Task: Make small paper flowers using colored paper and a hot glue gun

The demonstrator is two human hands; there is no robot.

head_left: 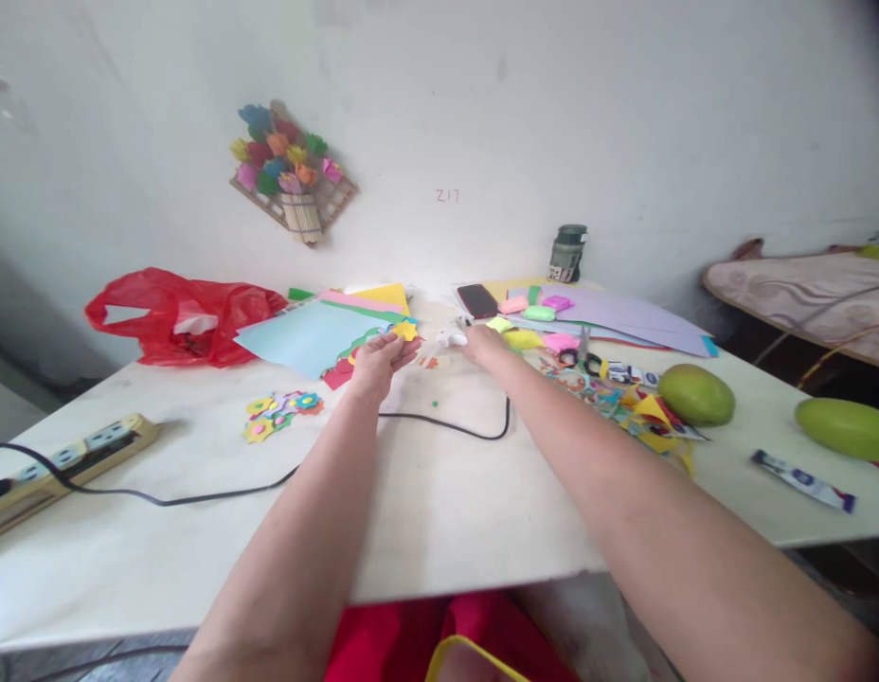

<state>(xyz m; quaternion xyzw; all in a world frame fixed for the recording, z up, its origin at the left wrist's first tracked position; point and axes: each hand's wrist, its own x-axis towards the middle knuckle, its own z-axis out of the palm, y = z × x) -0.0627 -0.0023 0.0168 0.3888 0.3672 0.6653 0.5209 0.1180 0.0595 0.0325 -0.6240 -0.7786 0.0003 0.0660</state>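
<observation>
My left hand is closed on a yellow paper flower, holding it by its edge above the table. To its right, my right hand is at a small white object with a cord, perhaps a glue gun; its fingers are mostly hidden behind the hand. Beside my left hand lie red and green scalloped paper pieces. A cluster of small colourful paper flowers rests on the table further left.
A black cable crosses the table towards a power strip. Scissors, paper scraps, green mangoes and a glue tube lie right. A red bag, phone and bottle stand behind.
</observation>
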